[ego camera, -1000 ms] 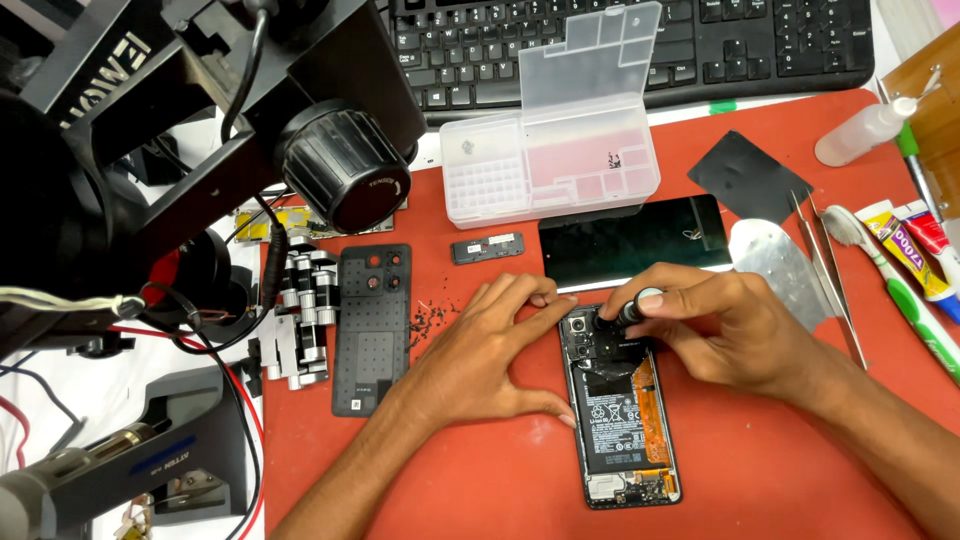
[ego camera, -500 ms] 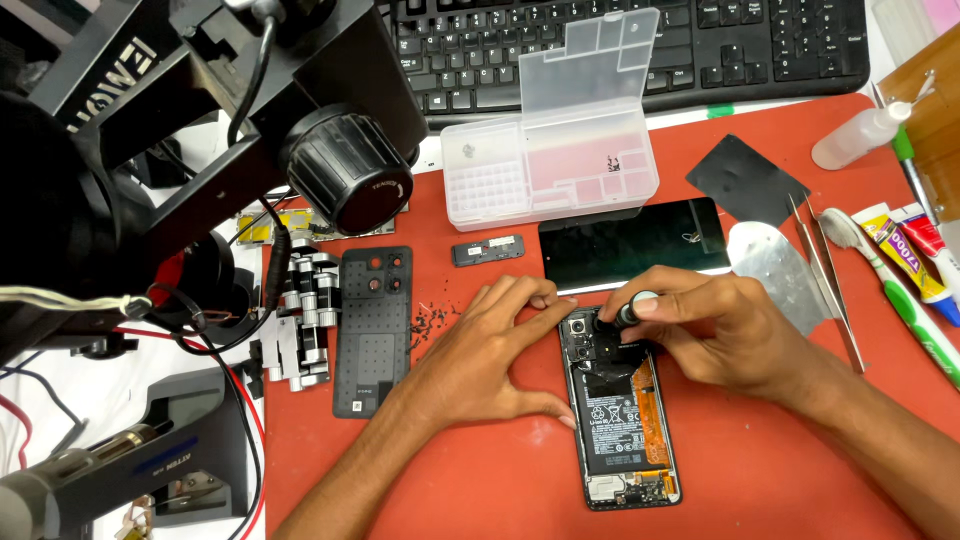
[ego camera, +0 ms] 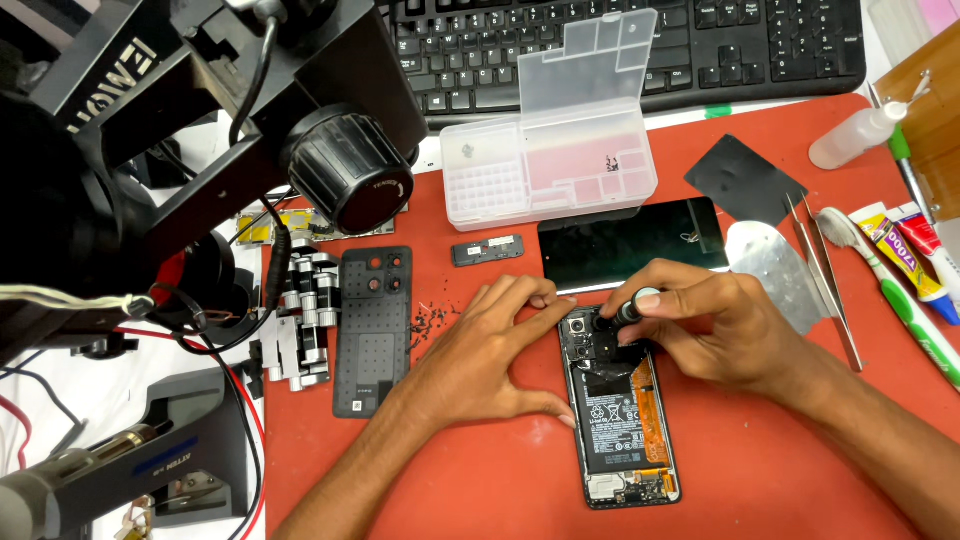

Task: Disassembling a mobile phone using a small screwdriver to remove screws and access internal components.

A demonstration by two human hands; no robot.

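Opened phone [ego camera: 620,415] lies on the red worktop [ego camera: 780,470]; left hand [ego camera: 480,355] spread flat beside it, bracing its edge, right hand [ego camera: 710,325] pinching a screwdriver [ego camera: 628,310] over its upper end. A slipping tip could gouge the board or battery, and a freed screw might roll away.

Light: bright, even, from overhead; red mat [ego camera: 760,450] evenly lit.
Shadows: soft and short under the left hand [ego camera: 480,355] and right hand [ego camera: 715,325].
Glare: dull reflection on the dark glass panel [ego camera: 630,245] near the mat's far edge.
Focus: mat's centre was sharp; the black microscope [ego camera: 200,150] at the near-left was blurred.
Distortion: keyboard [ego camera: 640,45] bowed slightly along the top edge.
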